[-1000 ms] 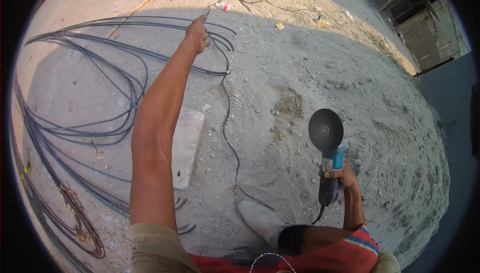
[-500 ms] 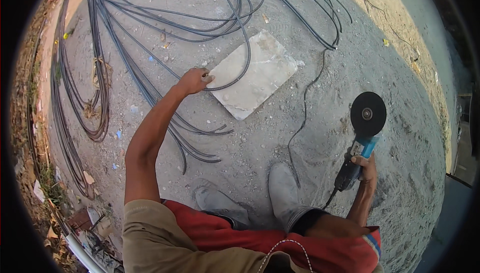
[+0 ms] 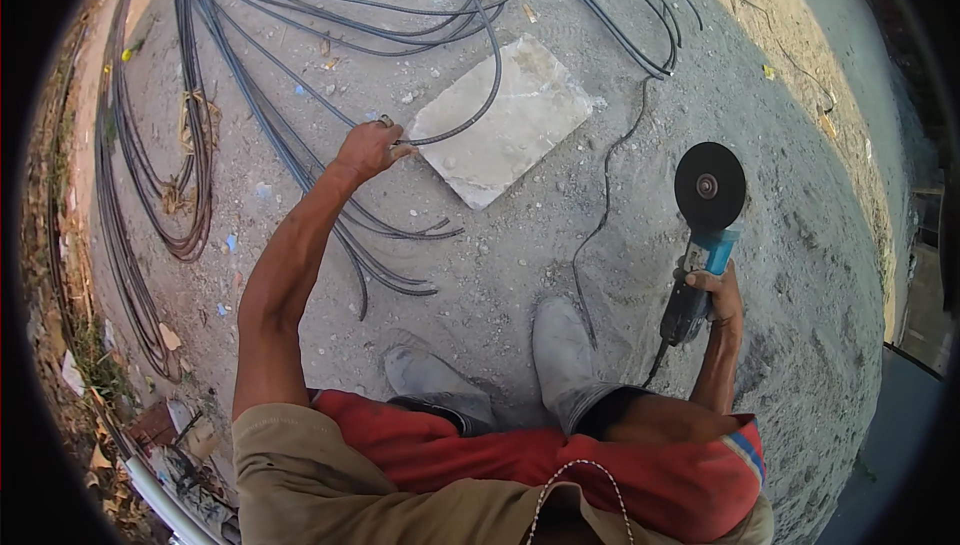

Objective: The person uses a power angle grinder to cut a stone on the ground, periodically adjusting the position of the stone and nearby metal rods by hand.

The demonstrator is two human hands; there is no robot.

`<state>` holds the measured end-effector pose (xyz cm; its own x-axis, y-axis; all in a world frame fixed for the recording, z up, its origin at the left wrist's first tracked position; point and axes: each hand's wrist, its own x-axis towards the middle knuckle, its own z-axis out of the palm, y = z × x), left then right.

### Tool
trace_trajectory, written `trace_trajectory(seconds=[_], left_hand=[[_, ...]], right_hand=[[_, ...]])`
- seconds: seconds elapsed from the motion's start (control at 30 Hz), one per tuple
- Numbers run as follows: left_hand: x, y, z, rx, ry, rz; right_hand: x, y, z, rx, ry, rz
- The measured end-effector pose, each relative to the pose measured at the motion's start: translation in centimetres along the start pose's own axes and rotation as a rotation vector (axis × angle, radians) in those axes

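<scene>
My left hand (image 3: pixel 370 149) is closed round the end of a dark ribbed steel rebar (image 3: pixel 463 129). That bar curves away over a pale flat stone slab (image 3: pixel 530 130) lying on the ground. Out to the right, my right hand (image 3: pixel 718 295) grips the dark body of an angle grinder (image 3: pixel 692 290), which has a teal section below its head. Its black cutting disc (image 3: pixel 709 185) points away from me, well apart from the bar; whether it spins I cannot tell.
Bent rebar bundles (image 3: pixel 250 105) spread over the dusty ground at left, their cut ends (image 3: pixel 400 280) ahead of my boots (image 3: pixel 565 345). More bars (image 3: pixel 610 20) lie far right. A dark power cord (image 3: pixel 607 185) snakes past the slab. Rubble and litter (image 3: pixel 180 435) line the left edge.
The whole scene sits slightly higher in the picture. My left hand has shifted a little left with the bar end; the grinder has moved slightly left and up.
</scene>
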<state>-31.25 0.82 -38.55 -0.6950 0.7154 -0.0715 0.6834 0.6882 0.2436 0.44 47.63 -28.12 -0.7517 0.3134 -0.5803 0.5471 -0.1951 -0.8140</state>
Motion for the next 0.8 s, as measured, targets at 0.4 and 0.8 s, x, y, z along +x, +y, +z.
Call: trace_trajectory(seconds=[0.4, 0.8], left_hand=[[-2.6, -0.2, 4.2, -0.274, 0.039, -0.255], [-21.9, 13.5, -5.6, -0.344, -0.594, -0.250]], right_hand=[[7.0, -5.7, 9.4, -0.371, -0.174, -0.047], [14.0, -5.0, 20.7, -0.960, -0.360, -0.061]])
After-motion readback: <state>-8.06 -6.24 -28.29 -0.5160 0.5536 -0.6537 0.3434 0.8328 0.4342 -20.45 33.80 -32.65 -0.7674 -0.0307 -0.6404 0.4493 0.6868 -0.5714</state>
